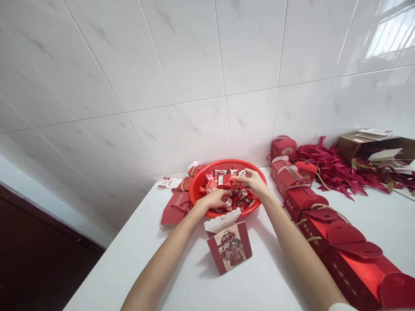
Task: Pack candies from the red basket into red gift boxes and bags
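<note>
1. The candies (212,185), in red, white and dark wrappers, lie heaped in a red basket (227,162) that stands on the table close to the wall.
2. The left hand (214,199) reaches over the near rim into the heap. Its fingers are bent and slightly apart, tips down among the wrappers; whether they pinch a candy, I cannot tell.
3. The right hand (255,182) comes over the right side of the basket. Its fingers bend inward, the tips at a white-and-red packet (241,173); whether they grip it or only touch it, I cannot tell.
4. Just in front of the basket, between the forearms, an open box (230,248) stands on the table. It is dark red with a printed picture of figures on the near side, and its pale scalloped flap is raised.
5. Left of the basket are more red boxes (175,209), partly behind its rim, and beyond them some printed cards (167,182).
6. Right of the right forearm, a row of closed boxes (319,224) runs from the wall toward the person, some with cord handles.
7. Beyond the row lie a pile of crimson ribbons (324,166) and an open carton (348,147) with cards on top.
8. The table (129,255) is white; the wall (201,56) behind has pale, grey-veined tiles.
</note>
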Action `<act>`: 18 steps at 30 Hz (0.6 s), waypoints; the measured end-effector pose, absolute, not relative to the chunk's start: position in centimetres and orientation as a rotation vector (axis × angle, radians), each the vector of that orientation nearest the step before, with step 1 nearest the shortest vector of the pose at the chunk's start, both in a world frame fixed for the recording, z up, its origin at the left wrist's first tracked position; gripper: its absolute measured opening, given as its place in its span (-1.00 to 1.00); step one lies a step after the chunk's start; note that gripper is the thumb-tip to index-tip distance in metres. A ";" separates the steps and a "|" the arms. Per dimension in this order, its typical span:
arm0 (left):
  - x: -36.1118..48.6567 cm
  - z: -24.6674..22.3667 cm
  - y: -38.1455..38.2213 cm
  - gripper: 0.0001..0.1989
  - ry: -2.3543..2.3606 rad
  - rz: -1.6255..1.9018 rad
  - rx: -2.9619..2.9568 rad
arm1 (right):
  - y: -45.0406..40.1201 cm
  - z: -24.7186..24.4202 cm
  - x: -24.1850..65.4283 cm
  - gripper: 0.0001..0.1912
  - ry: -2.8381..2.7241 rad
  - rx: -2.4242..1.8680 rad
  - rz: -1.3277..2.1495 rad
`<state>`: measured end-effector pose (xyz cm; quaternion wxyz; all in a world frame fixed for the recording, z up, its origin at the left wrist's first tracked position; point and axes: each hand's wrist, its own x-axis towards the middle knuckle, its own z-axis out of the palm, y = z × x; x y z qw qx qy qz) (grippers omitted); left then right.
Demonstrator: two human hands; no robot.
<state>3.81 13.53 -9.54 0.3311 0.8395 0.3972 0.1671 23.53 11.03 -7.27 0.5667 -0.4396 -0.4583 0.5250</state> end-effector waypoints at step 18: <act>3.4 -2.8 5.5 -0.76 0.838 1.391 2.099 | 4.0 -0.4 25.0 -0.48 -1.323 -0.787 1.367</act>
